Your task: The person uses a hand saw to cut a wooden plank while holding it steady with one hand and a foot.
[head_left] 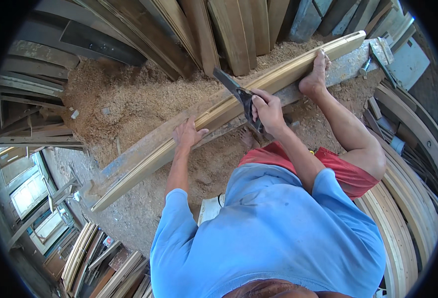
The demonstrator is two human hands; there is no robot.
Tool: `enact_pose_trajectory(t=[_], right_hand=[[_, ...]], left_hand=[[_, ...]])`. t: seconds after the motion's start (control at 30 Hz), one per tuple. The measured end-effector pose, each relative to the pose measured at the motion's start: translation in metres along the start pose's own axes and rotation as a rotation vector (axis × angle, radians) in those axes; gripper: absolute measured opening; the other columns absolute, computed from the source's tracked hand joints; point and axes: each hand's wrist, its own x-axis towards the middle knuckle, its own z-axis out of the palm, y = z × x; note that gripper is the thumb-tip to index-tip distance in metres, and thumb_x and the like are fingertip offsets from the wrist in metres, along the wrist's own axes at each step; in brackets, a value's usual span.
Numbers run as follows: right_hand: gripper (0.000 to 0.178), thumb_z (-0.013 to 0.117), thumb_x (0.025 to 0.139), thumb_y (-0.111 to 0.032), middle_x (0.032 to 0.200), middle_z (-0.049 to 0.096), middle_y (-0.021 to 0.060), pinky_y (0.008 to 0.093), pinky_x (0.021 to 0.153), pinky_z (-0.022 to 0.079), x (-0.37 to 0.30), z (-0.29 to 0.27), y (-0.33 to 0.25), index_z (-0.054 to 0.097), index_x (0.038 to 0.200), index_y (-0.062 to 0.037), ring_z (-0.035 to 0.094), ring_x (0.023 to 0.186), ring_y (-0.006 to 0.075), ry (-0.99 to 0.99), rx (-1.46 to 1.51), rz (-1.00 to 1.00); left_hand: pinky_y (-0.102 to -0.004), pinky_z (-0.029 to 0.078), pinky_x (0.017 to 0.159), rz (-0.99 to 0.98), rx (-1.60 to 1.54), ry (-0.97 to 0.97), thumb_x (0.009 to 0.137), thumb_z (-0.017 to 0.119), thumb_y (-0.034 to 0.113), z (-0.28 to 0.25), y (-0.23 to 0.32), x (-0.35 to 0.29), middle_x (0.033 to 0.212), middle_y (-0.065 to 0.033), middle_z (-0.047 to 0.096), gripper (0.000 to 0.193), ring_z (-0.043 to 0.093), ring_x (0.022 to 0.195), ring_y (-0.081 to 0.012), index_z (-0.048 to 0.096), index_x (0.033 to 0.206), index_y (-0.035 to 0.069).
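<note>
A long pale wooden board [154,166] lies slantwise in front of me, on a wider worn plank [353,64]. My left hand [187,133] presses on the board left of its middle, with fingers over the far edge and thumb apart. In my right hand [269,110] is a tool that looks like a handsaw [233,85], its dark handle gripped and its grey blade pointing away across the board. Whether the blade touches the wood I cannot tell. My bare right foot [315,74] rests on the board towards its far right end.
Sawdust and shavings [124,104] cover the ground beyond the plank. Planks [234,30] lean upright at the back. More boards are stacked at left [30,82], curved timber pieces [392,223] at right, offcuts [114,273] at lower left. A small metal tool [366,64] lies at the plank's right end.
</note>
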Motion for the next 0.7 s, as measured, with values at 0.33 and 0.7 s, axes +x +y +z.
enact_pose_trajectory(t=[0.33,0.7], right_hand=[[0.033,0.054,0.104,-0.008,0.070,0.058,0.0025,0.0257,0.049,0.044,-0.065,-0.017,-0.011,0.061,0.134,0.0053,0.053,0.054,0.0082,0.047,0.081,0.049],[0.036,0.053,0.104,-0.009,0.065,0.058,0.0024,0.0258,0.050,0.044,-0.118,-0.046,-0.027,0.060,0.136,0.0069,0.054,0.053,0.0083,0.005,-0.127,-0.042]], left_hand=[[-0.0488,0.047,0.099,0.029,-0.046,0.018,0.075,0.085,0.056,0.012,-0.013,0.001,0.121,-0.0150,0.071,0.076,0.065,0.117,-0.0347,0.059,0.136,0.020],[-0.0468,0.048,0.097,-0.017,-0.050,0.001,0.074,0.086,0.052,0.009,-0.010,0.000,0.117,-0.0149,0.071,0.072,0.065,0.116,-0.0340,0.060,0.133,0.019]])
